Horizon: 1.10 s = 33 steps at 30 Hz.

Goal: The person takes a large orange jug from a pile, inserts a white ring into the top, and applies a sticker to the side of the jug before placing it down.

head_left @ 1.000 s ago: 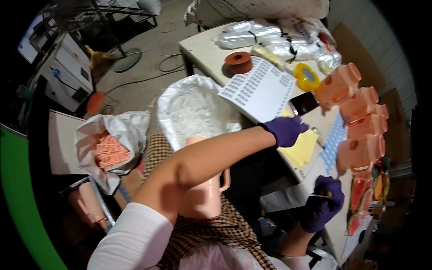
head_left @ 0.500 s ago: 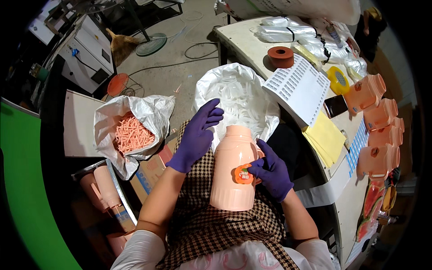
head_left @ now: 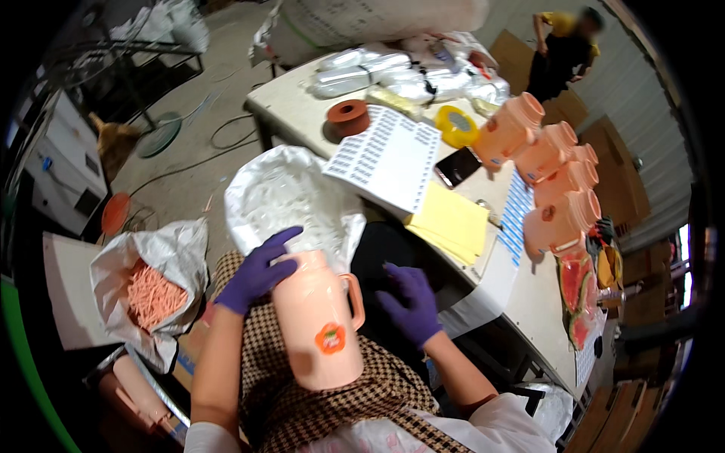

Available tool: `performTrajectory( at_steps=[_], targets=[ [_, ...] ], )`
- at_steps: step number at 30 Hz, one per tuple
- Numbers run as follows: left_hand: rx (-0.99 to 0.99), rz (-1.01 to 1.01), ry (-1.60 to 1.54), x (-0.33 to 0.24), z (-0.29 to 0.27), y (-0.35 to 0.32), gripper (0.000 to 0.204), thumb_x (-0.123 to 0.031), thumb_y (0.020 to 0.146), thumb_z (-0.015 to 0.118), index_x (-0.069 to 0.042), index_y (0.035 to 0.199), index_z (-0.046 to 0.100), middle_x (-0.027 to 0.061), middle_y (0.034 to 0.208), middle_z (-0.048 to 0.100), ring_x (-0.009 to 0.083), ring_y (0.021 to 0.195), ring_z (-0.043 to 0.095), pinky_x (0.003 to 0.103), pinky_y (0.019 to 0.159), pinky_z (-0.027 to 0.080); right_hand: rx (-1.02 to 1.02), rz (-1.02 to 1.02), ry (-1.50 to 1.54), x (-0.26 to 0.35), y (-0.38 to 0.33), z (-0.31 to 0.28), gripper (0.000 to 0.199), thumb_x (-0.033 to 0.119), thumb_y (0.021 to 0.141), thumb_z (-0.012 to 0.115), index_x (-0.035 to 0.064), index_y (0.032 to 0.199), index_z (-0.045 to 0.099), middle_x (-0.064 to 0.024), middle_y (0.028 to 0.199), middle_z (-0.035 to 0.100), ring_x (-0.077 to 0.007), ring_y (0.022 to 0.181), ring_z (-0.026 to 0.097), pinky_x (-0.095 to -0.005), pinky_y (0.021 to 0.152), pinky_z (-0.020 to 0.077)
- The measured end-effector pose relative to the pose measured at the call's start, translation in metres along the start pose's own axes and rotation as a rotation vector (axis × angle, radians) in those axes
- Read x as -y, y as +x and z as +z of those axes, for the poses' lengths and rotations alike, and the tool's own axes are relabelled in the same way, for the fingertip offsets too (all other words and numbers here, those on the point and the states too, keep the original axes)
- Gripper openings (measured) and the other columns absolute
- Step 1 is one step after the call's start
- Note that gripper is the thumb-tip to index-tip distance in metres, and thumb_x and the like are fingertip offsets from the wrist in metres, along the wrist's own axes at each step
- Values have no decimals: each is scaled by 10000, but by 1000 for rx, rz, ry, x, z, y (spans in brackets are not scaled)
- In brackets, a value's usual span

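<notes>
A peach-pink plastic thermos jug (head_left: pixel 311 351) rests on my lap on the checked apron, its neck pointing away from me. An orange flower-shaped sticker (head_left: pixel 330 339) is on its lower side, and the handle (head_left: pixel 353 300) faces right. My left hand (head_left: pixel 260 273), in a purple glove, grips the jug at its neck and shoulder. Apart from the jug, my right hand (head_left: pixel 414 305), also gloved in purple, hovers to its right with the fingers spread and nothing in them. Behind the neck sits a white sack (head_left: pixel 249 198) of clear plastic rings.
On the table (head_left: pixel 529 332) at right are several pink jugs (head_left: pixel 559 224), a label sheet (head_left: pixel 385 155), yellow paper (head_left: pixel 451 225), a phone (head_left: pixel 458 166) and tape rolls (head_left: pixel 348 118). A sack of pink sticks (head_left: pixel 155 294) stands left. A person (head_left: pixel 563 53) stands far right.
My right hand has let go of the jug and moved off to the right. My left hand has come onto the jug's neck. The view has turned to the right.
</notes>
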<state>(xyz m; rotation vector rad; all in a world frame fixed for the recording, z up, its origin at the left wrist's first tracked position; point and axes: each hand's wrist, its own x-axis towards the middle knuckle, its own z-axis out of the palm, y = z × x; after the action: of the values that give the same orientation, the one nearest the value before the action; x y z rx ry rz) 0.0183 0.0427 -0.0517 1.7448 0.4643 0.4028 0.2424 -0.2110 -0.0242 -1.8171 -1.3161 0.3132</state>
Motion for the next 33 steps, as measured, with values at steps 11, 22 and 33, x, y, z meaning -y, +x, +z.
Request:
performTrajectory(
  at_steps=[11,22,33],
  targets=[
    [-106,-10,-433,-57,16,-23,358,-281,701,849,-15,752,615,180,1315,630,265,1159,614,393,1012,470,-119,784,-232,-180,102,-201,535,526,991,508,89,1256,668,-143,955,720,-214,651,648,-359,639,529],
    [-377,132,-155,-82,6,-32,528,-298,729,823,44,1114,705,154,1279,641,246,1156,610,386,1024,460,-615,355,136,-218,82,-221,475,120,846,656,105,1295,502,-76,872,626,-154,641,607,-312,564,512],
    [-614,823,561,-207,33,181,421,-283,675,888,-42,630,545,185,1139,694,286,988,699,358,837,551,-199,-181,-624,-106,215,-107,248,312,915,667,206,1131,730,-102,832,646,-310,744,649,-433,675,511]
  ],
)
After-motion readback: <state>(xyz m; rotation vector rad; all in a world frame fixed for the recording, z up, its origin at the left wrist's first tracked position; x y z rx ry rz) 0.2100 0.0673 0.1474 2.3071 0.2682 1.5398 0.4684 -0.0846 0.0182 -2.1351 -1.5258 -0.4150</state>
